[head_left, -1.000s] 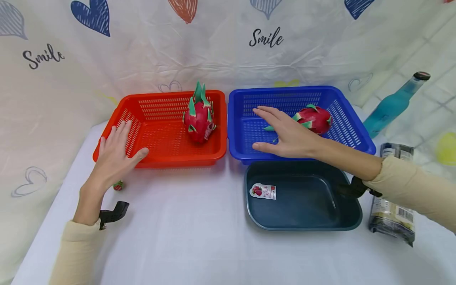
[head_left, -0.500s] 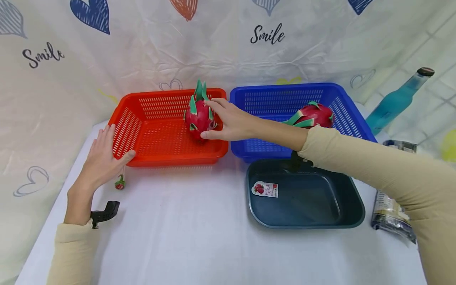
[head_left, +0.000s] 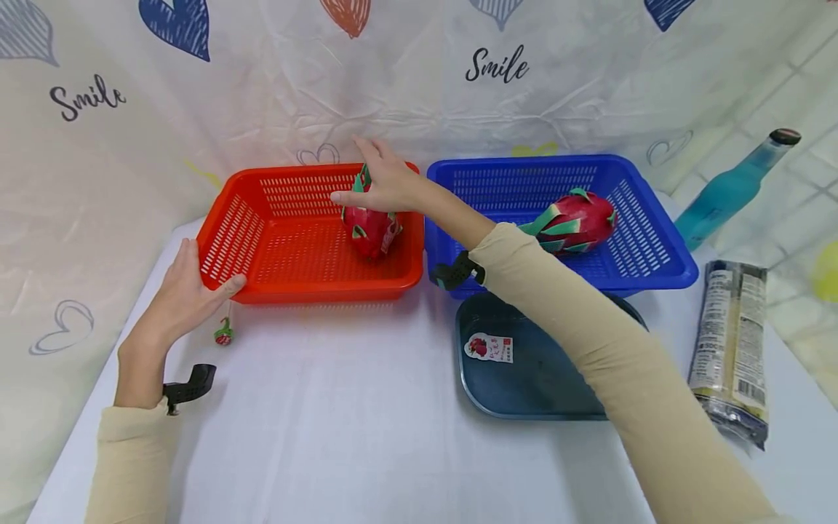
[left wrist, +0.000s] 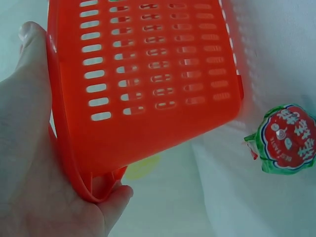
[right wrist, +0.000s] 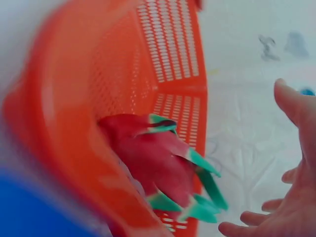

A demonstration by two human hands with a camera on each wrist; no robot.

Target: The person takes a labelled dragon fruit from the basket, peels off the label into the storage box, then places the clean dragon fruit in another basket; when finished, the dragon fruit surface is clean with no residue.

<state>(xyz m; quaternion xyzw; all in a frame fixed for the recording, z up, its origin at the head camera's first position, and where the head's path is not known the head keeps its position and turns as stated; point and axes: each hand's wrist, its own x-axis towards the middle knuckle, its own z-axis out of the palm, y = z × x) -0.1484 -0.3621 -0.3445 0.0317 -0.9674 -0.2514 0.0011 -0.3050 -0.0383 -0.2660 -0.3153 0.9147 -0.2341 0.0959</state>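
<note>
Several fingers [right wrist: 254, 217] of a person's right hand [head_left: 386, 183] spread loosely, gripping nothing, above the leafy end of a dragon fruit [head_left: 369, 236] in the right end of a red basket [head_left: 294, 291], set near the far left corner of the counter [head_left: 327, 407]. The left hand [head_left: 186, 295] grips the basket's left end. Half a second ago the right hand was beside the fruit; it now reaches toward the counter's far edge while the fruit sits unmoved, suggesting that only the basket is being handled for now. Toward the far right corner, a second dragon fruit [head_left: 583, 222] lies in a blue basket [head_left: 655, 282]. A dark tray [head_left: 524, 386] sits in front; a packet [head_left: 733, 327] lies by the right edge, a wrapped lollipop [head_left: 223, 335] toward the left.
</note>
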